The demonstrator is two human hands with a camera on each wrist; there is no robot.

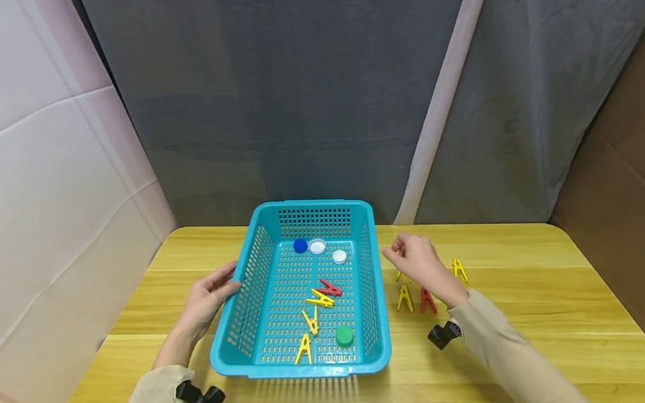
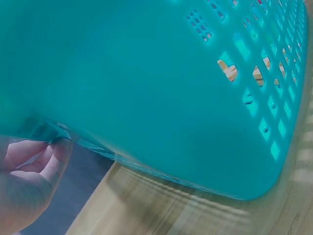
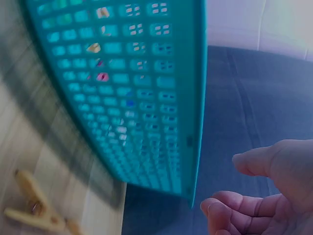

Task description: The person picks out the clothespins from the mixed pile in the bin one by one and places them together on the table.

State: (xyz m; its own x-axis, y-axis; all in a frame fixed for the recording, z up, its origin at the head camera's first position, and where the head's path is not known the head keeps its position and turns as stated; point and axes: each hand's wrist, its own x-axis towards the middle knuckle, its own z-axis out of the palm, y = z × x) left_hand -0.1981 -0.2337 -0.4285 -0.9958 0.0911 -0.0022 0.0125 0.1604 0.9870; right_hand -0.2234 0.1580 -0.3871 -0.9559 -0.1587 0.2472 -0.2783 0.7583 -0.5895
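Observation:
A turquoise plastic basket (image 1: 303, 371) stands in the middle of the wooden table. At its left rim my left hand (image 1: 205, 304) grips the edge; the left wrist view shows the thumb and fingers meeting there. My right hand (image 1: 420, 260) hovers just right of the basket, holding nothing, its thumb apart from loosely bent fingers in the right wrist view. Inside lie a red clothespin (image 1: 330, 288), several yellow clothespins (image 1: 303, 349), a blue cap (image 1: 300, 245), two white caps (image 1: 339, 257) and a green cap (image 1: 344, 336).
Below the right hand and forearm lie a yellow clothespin (image 1: 404, 298) and a red clothespin (image 1: 427, 301). Another yellow clothespin (image 1: 459, 269) is farther right, and one more is mostly hidden by the hand. Grey cloth (image 1: 302, 101) hangs behind the table (image 1: 519, 338).

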